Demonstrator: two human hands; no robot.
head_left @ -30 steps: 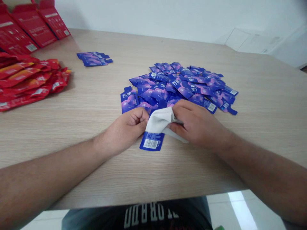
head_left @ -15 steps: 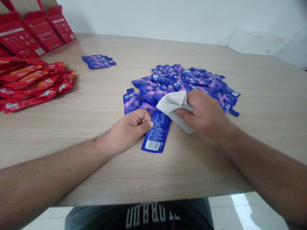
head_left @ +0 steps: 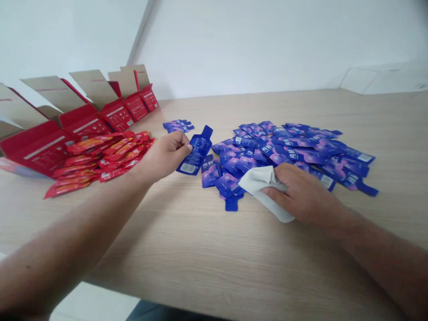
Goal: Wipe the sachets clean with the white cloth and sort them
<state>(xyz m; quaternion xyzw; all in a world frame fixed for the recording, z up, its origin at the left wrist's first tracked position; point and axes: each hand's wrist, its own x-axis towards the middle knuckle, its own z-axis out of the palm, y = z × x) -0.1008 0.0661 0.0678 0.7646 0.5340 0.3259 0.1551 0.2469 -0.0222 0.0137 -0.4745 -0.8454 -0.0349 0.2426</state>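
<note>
The person's left hand (head_left: 169,156) pinches a flat, glossy, dark-blue pouch with a narrow neck (head_left: 199,149) by its left edge, between thumb and curled forefinger. The pouch juts out to the right of those fingertips, so the left hand is plainly the nearer one — the right hand (head_left: 297,191) is well apart, across to the right. The pouch's long axis runs on a slant: the neck points away from the person and a little to the right, while the broad, square end tips back toward the person and to the left. A small, overlapping group of blue-and-purple pouches (head_left: 179,125) lies just beyond the left hand, on the far side of it and slightly left of the neck. The large, loose heap of blue-and-purple pouches (head_left: 274,147) begins just to the right of the held one.

The held pouch shows a plain blue face with rows of fine pale print, too small to read, and a white barcode near the broad end. It looks smooth and unbent; whether it touches the pale wood-grain table (head_left: 187,249) cannot be told. The right hand clutches a folded, grey-white cloth (head_left: 262,187) in front of the heap.
</note>
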